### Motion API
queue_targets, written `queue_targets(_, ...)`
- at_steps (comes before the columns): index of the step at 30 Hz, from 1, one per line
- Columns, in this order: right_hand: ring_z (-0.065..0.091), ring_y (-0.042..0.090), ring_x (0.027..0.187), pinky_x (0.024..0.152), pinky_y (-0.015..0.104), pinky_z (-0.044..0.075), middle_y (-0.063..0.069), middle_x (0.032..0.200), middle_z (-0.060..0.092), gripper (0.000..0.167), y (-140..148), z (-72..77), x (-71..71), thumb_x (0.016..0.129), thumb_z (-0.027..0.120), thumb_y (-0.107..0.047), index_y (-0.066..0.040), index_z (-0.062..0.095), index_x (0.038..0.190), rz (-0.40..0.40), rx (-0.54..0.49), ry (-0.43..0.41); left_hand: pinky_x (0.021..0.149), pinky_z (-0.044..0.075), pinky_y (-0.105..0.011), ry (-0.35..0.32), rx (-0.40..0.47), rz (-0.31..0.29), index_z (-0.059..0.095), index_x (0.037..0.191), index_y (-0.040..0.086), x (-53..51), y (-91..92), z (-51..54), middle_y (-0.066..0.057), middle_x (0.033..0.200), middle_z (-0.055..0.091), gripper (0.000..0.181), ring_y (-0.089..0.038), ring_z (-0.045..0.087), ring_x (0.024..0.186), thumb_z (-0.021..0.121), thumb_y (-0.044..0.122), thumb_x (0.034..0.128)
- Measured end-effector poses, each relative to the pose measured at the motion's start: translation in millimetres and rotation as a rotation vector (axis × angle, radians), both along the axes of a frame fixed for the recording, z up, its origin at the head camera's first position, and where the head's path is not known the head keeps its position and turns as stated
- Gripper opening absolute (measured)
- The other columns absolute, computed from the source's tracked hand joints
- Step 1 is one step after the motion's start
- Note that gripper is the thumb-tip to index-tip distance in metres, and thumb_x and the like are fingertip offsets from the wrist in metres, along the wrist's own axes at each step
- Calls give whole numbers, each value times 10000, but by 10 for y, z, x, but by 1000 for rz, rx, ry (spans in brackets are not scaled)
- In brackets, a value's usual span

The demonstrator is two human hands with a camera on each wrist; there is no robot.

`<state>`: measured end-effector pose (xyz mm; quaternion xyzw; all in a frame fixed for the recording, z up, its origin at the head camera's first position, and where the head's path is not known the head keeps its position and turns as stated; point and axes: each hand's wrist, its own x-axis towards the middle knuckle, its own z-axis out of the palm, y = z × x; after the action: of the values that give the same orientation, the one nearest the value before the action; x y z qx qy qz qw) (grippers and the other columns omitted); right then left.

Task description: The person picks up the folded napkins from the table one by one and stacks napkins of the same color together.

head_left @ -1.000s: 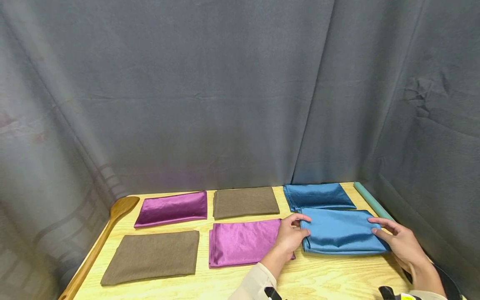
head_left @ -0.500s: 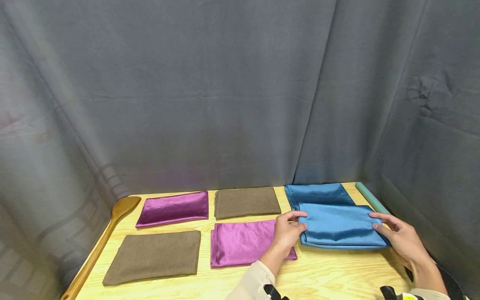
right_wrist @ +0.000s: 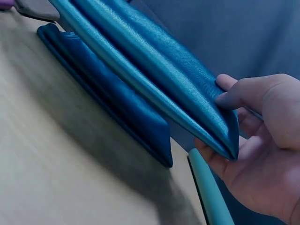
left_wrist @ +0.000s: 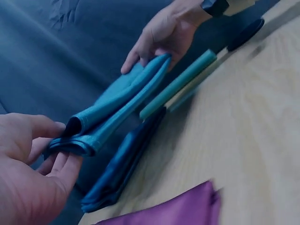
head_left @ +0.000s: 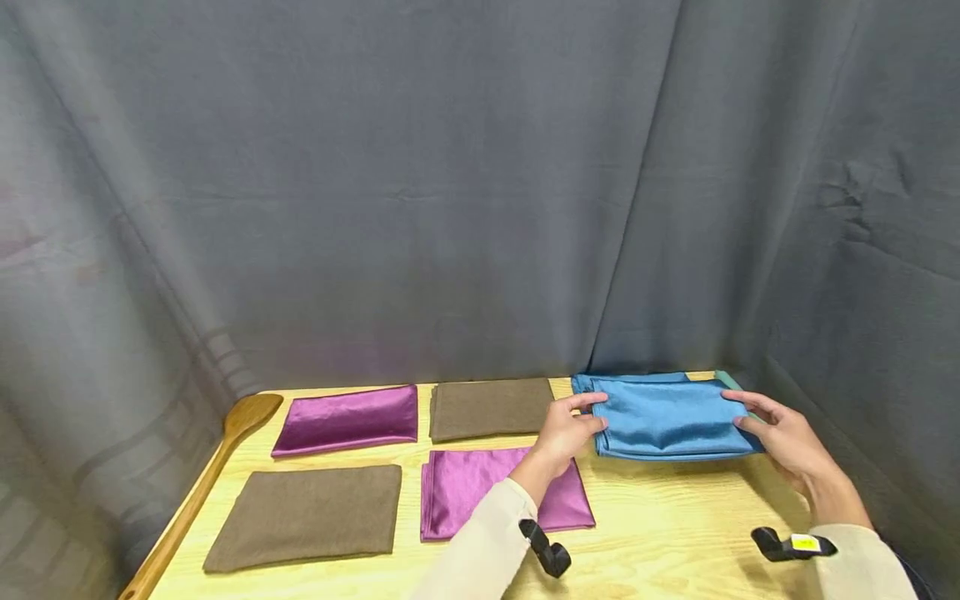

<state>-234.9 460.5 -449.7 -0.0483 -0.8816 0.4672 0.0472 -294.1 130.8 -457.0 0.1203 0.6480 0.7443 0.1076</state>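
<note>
Between my two hands hangs a folded blue satin cloth (head_left: 667,421), raised off the table. My left hand (head_left: 561,429) pinches its left end, thumb on one side and fingers on the other. At the opposite end my right hand (head_left: 787,442) pinches the cloth the same way. Beneath and behind it lies a second folded blue cloth (right_wrist: 112,98), mostly covered in the head view; both wrist views show a gap between the two. Under my left forearm a folded purple cloth (head_left: 480,492) is partly hidden.
Another purple cloth (head_left: 345,421) and two brown folded cloths (head_left: 491,408) lie to the left, the other brown one nearer the front. A long wooden spoon (head_left: 198,492) lines the left edge. A green tube (left_wrist: 178,84) lies along the right edge; grey curtains (head_left: 450,183) enclose the table.
Both hands have carried the held blue cloth up and away from me. It now covers most of the rear blue cloth in the head view.
</note>
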Motion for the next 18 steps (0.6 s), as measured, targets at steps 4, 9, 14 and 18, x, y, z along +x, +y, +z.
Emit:
queue_targets(4,388,141,1396,797,91,441,127,1680,245,504,47,32,-190,1086,520,-312,-278,429,1581,48,-102,-9,662,445,-173,3,-9,-32,738,1258,63,-173,-8,63,-2,1076,530,445,-39,531,697,703,-67,834)
queue_targets(9,354,68,1360,864,80,430,-90,1525,419,488,56,-20,-402,1065,570,-295,-296,486,1546,41,-132,4,658,497,-190,12,-52,-17,718,1295,64,-368,13,34,-38,1116,551,478,-50,532,657,711,-84,840)
queue_targets(14,398,-83,1087,795,85,434,-95,1327,527,399,40,-106,-585,1041,616,-259,-294,614,1438,-53,-144,28,724,577,-253,-8,-123,3,703,1319,77,-496,77,-25,-74,1211,593,499,-94,558,715,727,-77,845)
queue_targets(18,458,-156,941,669,116,452,17,1528,527,310,10,-167,-694,1036,621,-280,-372,675,1327,-138,-161,7,824,618,-312,-28,-147,-4,672,1357,75,-566,154,-61,-81,1288,608,535,-128,644,874,720,-87,849)
